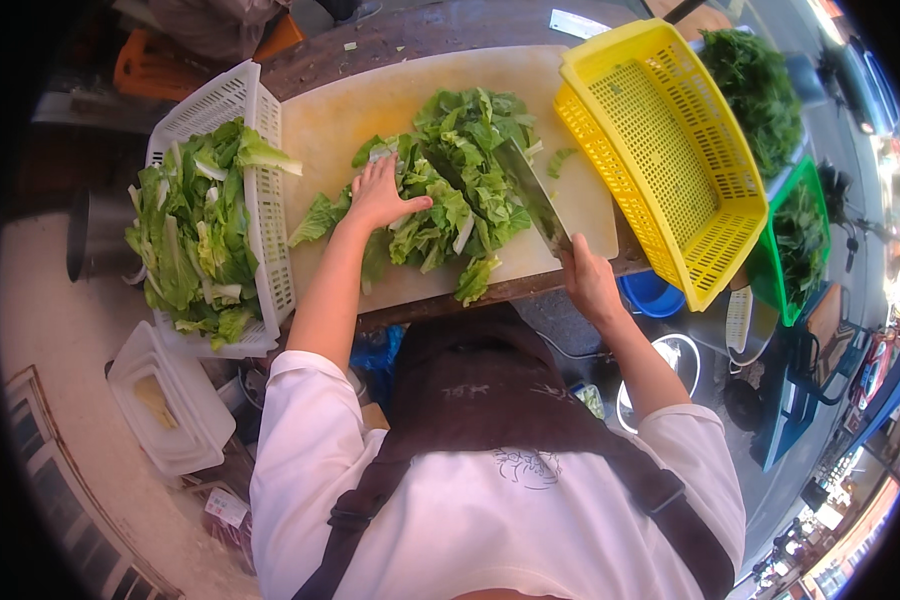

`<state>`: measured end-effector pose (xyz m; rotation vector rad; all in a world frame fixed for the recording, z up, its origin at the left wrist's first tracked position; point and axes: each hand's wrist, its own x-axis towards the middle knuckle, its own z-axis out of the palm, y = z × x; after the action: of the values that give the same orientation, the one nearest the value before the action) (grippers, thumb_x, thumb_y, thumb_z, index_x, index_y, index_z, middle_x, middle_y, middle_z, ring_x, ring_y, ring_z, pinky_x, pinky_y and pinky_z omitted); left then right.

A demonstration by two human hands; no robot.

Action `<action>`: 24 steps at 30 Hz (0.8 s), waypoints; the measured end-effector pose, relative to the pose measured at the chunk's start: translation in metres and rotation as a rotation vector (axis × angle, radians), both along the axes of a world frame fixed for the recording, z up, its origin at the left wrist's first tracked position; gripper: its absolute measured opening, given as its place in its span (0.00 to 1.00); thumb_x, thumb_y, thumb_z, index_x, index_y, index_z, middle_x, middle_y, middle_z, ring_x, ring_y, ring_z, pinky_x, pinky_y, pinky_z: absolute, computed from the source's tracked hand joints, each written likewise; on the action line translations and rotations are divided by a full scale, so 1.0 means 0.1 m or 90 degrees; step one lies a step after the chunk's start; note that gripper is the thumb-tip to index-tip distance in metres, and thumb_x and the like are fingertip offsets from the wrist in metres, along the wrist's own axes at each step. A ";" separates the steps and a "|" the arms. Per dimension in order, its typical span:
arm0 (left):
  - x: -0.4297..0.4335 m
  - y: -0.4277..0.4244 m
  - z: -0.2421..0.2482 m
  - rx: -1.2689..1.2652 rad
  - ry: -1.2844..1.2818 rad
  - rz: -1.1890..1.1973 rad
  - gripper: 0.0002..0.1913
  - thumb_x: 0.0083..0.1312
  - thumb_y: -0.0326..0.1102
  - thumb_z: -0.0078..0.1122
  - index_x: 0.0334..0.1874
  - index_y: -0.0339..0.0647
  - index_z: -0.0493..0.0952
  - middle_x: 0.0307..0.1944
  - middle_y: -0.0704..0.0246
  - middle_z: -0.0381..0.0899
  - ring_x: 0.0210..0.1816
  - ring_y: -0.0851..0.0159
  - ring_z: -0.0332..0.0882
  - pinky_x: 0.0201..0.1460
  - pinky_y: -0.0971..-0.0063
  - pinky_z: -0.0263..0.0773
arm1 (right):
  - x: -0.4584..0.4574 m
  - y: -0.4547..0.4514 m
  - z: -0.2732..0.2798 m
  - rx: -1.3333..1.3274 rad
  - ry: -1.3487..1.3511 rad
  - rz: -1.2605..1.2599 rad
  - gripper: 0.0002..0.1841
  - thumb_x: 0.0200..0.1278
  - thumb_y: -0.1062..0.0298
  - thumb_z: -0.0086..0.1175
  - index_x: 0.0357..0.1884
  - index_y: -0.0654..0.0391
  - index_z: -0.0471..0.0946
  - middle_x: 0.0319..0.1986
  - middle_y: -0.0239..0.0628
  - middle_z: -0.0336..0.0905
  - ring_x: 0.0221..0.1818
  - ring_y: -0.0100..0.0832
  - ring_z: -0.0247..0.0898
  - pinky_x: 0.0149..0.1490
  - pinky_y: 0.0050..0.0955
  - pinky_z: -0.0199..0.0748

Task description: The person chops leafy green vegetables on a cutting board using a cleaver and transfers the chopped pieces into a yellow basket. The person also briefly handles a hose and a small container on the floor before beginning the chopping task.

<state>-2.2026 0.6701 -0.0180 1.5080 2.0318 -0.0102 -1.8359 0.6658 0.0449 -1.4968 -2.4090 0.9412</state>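
A pile of cut leafy greens (450,187) lies on a pale cutting board (330,112). My left hand (381,193) rests on the left part of the pile, fingers and thumb spread. My right hand (589,277) grips the handle of a broad-bladed cleaver (538,196), whose blade stands against the right side of the greens. The handle is hidden inside my fist. To the left, a white plastic basket (270,202) holds a heap of long green leaves (195,232). One leaf hangs over its rim onto the board's side.
A yellow perforated basket (660,150) stands at the board's right edge. Beyond it are feathery greens (754,97) and a green basket (778,225) with leaves. A blue bucket (651,294) sits below. White plastic tubs (172,397) stand lower left. A person's clothed body (210,26) is at upper left.
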 end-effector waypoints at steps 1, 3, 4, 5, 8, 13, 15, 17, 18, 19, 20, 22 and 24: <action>0.00 0.02 -0.02 -0.004 0.008 -0.004 0.65 0.41 0.78 0.60 0.74 0.37 0.47 0.75 0.55 0.46 0.76 0.51 0.38 0.74 0.53 0.38 | 0.18 -0.07 -0.02 -0.018 -0.031 -0.012 0.09 0.65 0.69 0.45 0.44 0.58 0.61 0.22 0.57 0.74 0.29 0.62 0.72 0.34 0.57 0.66; 0.01 0.05 -0.05 -0.014 0.023 -0.016 0.66 0.41 0.78 0.60 0.74 0.35 0.47 0.75 0.54 0.44 0.76 0.51 0.38 0.74 0.53 0.37 | 0.32 -0.14 -0.26 -0.027 -0.075 -0.022 0.10 0.65 0.69 0.45 0.45 0.58 0.61 0.23 0.59 0.75 0.30 0.62 0.72 0.35 0.58 0.66; 0.04 0.04 -0.08 -0.025 0.027 -0.023 0.67 0.41 0.78 0.60 0.74 0.34 0.47 0.75 0.54 0.44 0.76 0.51 0.37 0.74 0.53 0.37 | 0.38 -0.23 -0.52 -0.022 -0.090 -0.022 0.10 0.65 0.68 0.45 0.45 0.59 0.61 0.23 0.59 0.75 0.30 0.63 0.72 0.35 0.58 0.66; 0.03 0.03 -0.10 -0.035 0.036 -0.025 0.67 0.40 0.79 0.60 0.74 0.33 0.47 0.75 0.54 0.43 0.76 0.51 0.36 0.74 0.53 0.37 | 0.40 -0.27 -0.66 -0.014 -0.100 -0.018 0.11 0.65 0.68 0.45 0.45 0.59 0.61 0.24 0.60 0.75 0.30 0.63 0.72 0.35 0.59 0.66; -0.03 0.03 -0.11 -0.042 0.036 -0.018 0.69 0.38 0.80 0.61 0.73 0.32 0.47 0.76 0.55 0.41 0.77 0.51 0.33 0.74 0.52 0.38 | 0.29 -0.16 -0.41 -0.031 -0.099 -0.032 0.09 0.65 0.67 0.46 0.42 0.57 0.61 0.23 0.60 0.74 0.30 0.64 0.71 0.35 0.59 0.65; -0.35 0.17 0.01 -0.044 -0.042 0.009 0.72 0.33 0.83 0.59 0.73 0.32 0.48 0.75 0.54 0.44 0.76 0.53 0.38 0.73 0.53 0.42 | 0.66 -0.07 0.26 -0.059 -0.101 0.131 0.07 0.65 0.66 0.47 0.39 0.55 0.63 0.18 0.53 0.73 0.25 0.58 0.72 0.31 0.54 0.67; -0.44 0.14 0.05 -0.094 -0.108 0.008 0.73 0.32 0.84 0.58 0.73 0.31 0.48 0.74 0.54 0.47 0.76 0.53 0.43 0.73 0.54 0.44 | 0.76 -0.15 0.30 -0.093 -0.177 0.222 0.07 0.65 0.66 0.48 0.38 0.55 0.63 0.17 0.52 0.73 0.25 0.56 0.72 0.30 0.53 0.67; -0.38 0.04 0.03 -0.085 -0.072 -0.002 0.75 0.30 0.86 0.56 0.72 0.30 0.49 0.73 0.53 0.50 0.74 0.54 0.48 0.73 0.56 0.45 | 0.71 -0.18 0.25 -0.114 -0.218 0.279 0.07 0.64 0.66 0.49 0.38 0.55 0.63 0.17 0.51 0.73 0.24 0.56 0.73 0.29 0.53 0.67; -0.30 -0.01 0.02 -0.077 -0.060 -0.008 0.75 0.30 0.86 0.56 0.72 0.30 0.49 0.73 0.53 0.50 0.74 0.53 0.48 0.73 0.56 0.44 | 0.61 -0.20 0.15 -0.122 -0.204 0.251 0.08 0.64 0.66 0.48 0.39 0.55 0.63 0.17 0.52 0.73 0.25 0.57 0.72 0.30 0.54 0.67; -0.21 -0.07 0.07 -0.072 -0.045 -0.011 0.75 0.29 0.87 0.56 0.72 0.29 0.49 0.73 0.52 0.50 0.74 0.53 0.47 0.73 0.56 0.44 | 0.48 -0.21 0.04 -0.132 -0.186 0.227 0.08 0.64 0.66 0.48 0.39 0.55 0.63 0.18 0.52 0.74 0.25 0.58 0.72 0.30 0.54 0.67; -0.13 -0.12 0.12 -0.080 -0.044 -0.012 0.76 0.28 0.87 0.56 0.72 0.28 0.50 0.73 0.51 0.50 0.75 0.53 0.46 0.73 0.57 0.42 | 0.33 -0.20 -0.05 -0.119 -0.174 0.223 0.08 0.64 0.66 0.48 0.39 0.55 0.63 0.18 0.53 0.74 0.26 0.58 0.72 0.30 0.54 0.67; 0.08 -0.31 0.12 -0.053 0.006 0.018 0.75 0.31 0.82 0.61 0.73 0.28 0.45 0.74 0.50 0.45 0.75 0.51 0.41 0.72 0.51 0.40 | 0.02 -0.12 -0.21 -0.096 -0.145 0.223 0.08 0.65 0.65 0.48 0.40 0.55 0.63 0.20 0.55 0.74 0.27 0.59 0.72 0.32 0.55 0.67; 0.35 -0.40 0.15 -0.050 0.088 0.053 0.73 0.33 0.78 0.65 0.73 0.29 0.43 0.74 0.50 0.43 0.75 0.50 0.40 0.72 0.50 0.40 | -0.21 -0.05 -0.27 -0.099 -0.149 0.244 0.08 0.65 0.65 0.47 0.39 0.55 0.63 0.21 0.56 0.74 0.29 0.59 0.73 0.33 0.54 0.68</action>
<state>-2.1676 0.6298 -0.0028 1.4073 2.1755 -0.1639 -1.8567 0.6612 0.0176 -1.2752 -2.9253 1.1014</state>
